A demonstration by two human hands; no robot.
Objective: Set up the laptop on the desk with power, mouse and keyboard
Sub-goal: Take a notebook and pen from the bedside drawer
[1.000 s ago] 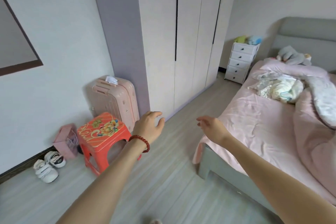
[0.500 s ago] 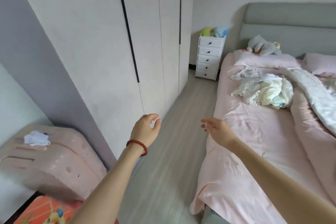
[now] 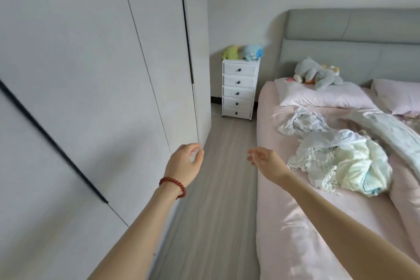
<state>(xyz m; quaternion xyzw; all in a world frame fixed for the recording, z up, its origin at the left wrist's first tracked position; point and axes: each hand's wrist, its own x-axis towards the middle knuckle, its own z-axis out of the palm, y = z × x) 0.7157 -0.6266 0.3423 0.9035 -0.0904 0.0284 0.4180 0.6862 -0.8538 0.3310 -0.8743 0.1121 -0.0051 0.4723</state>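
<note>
A: What is nearest the camera?

B: Two bare arms reach forward over the floor. The left hand, above a red bracelet, has loosely curled fingers and holds nothing. The right hand is relaxed, also empty.

A: And beyond?

B: A wardrobe on the left, a pink bed with crumpled clothes on the right, a white drawer unit at the far wall.

A: Where are the laptop and desk?

B: Neither is in view. The step seems to be finding them; it is best to keep both hands free and scan the room.
</note>
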